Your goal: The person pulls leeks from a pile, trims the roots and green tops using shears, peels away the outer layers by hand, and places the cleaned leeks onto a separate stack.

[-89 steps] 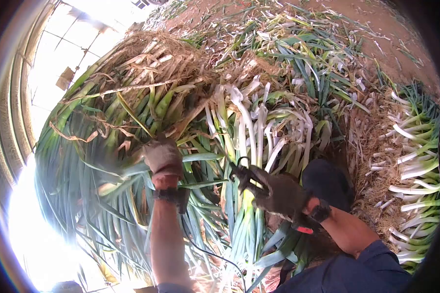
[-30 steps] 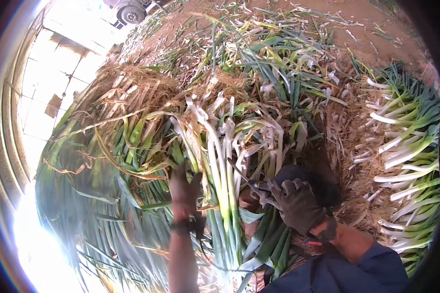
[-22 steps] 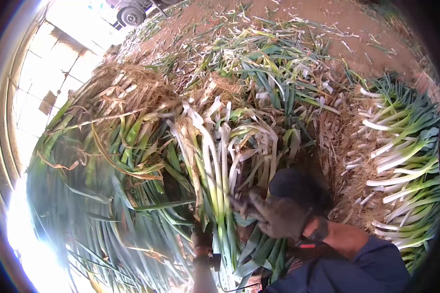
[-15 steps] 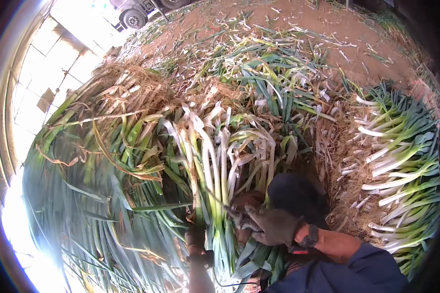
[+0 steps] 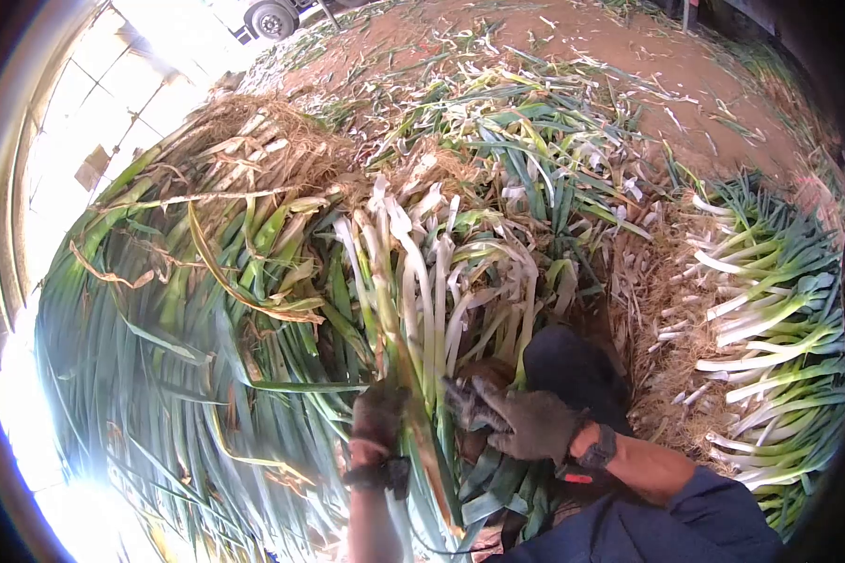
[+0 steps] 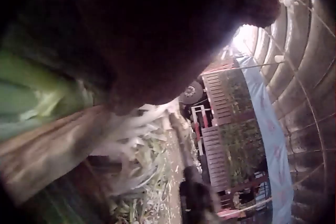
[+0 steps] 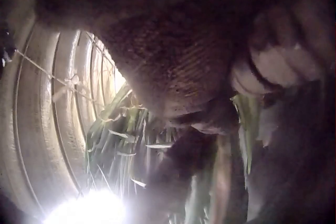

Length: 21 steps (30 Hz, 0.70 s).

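In the head view my gloved left hand (image 5: 378, 415) grips a leek (image 5: 385, 300) with a brown, withered outer leaf (image 5: 434, 469) hanging below. That leek stands against several white-stemmed leeks (image 5: 426, 300) at the centre. In the left wrist view the dark glove (image 6: 157, 40) covers the top, with a green stalk (image 6: 39, 90) and a brown leaf (image 6: 58, 148) beside it. Just right of the stems, my gloved right hand (image 5: 533, 424) holds a thin dark tool (image 5: 462, 396), blurred at its tip. The right wrist view shows mostly the glove (image 7: 173, 61).
A large heap of leeks (image 5: 188, 328) fills the left, roots upward. At the right lies a row of cleaner leeks (image 5: 770, 319). Leaf scraps (image 5: 535, 122) cover the soil behind. A vehicle wheel (image 5: 272, 21) shows at the top; a dark-clothed knee (image 5: 573, 371) is beside my right hand.
My left hand has come off the left heap, dipped low among the leaves, and risen again with the brown-leafed leek. My right hand sits slightly lower than at first, still holding the tool.
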Tool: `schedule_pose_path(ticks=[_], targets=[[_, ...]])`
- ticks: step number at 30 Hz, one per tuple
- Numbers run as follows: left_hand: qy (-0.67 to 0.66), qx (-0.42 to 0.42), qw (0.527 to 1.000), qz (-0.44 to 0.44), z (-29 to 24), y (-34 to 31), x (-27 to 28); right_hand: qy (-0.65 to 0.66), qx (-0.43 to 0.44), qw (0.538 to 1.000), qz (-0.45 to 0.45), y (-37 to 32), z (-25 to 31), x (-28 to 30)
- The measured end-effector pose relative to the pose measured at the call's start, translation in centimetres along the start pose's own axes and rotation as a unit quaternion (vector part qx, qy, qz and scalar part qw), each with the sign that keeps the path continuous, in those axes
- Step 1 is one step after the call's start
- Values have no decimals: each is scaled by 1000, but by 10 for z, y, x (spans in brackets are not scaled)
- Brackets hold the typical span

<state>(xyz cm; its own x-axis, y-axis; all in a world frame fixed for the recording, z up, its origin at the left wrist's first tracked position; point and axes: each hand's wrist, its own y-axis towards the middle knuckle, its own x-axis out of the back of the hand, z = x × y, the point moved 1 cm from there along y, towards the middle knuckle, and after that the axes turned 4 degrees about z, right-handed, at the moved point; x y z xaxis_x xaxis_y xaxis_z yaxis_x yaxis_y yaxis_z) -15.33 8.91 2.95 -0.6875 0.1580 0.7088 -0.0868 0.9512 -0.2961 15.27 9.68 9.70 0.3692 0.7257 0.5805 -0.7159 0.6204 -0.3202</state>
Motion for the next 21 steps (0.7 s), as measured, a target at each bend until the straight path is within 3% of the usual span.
schedule_pose_path(ticks=[2,3,6,9,10,11,13,14,16,18,19,20,21], targets=[[-53,-19,998,-14,57,33,-43,-8,14,999,-51,6,-14,-4],[-80,-25,996,-18,73,33,-59,6,-5,1000,13,2,-4,8],[-400,29,914,-58,34,12,-61,-2,-11,994,112,0,4,10],[-210,24,973,-93,57,12,-63,-64,-75,990,97,23,-2,14],[-149,23,983,-104,53,10,-61,-59,-50,992,99,25,0,17],[-261,12,957,-129,61,12,-68,-52,-27,993,103,24,2,19],[-204,48,965,-155,64,4,-70,-53,-8,990,131,26,6,19],[-176,63,968,-167,62,3,-70,-55,3,995,82,34,5,17],[145,-9,977,-157,62,4,-74,-56,25,998,-17,58,-8,5],[452,-80,879,-127,67,5,-80,-40,18,999,-20,89,-24,10],[116,-12,982,-148,63,3,-85,-55,-13,998,-15,104,-15,23],[-241,13,942,-233,59,1,-90,-71,-44,996,-10,118,-8,35],[-244,9,940,-236,47,-3,-86,-93,-46,994,-16,132,-6,43]])
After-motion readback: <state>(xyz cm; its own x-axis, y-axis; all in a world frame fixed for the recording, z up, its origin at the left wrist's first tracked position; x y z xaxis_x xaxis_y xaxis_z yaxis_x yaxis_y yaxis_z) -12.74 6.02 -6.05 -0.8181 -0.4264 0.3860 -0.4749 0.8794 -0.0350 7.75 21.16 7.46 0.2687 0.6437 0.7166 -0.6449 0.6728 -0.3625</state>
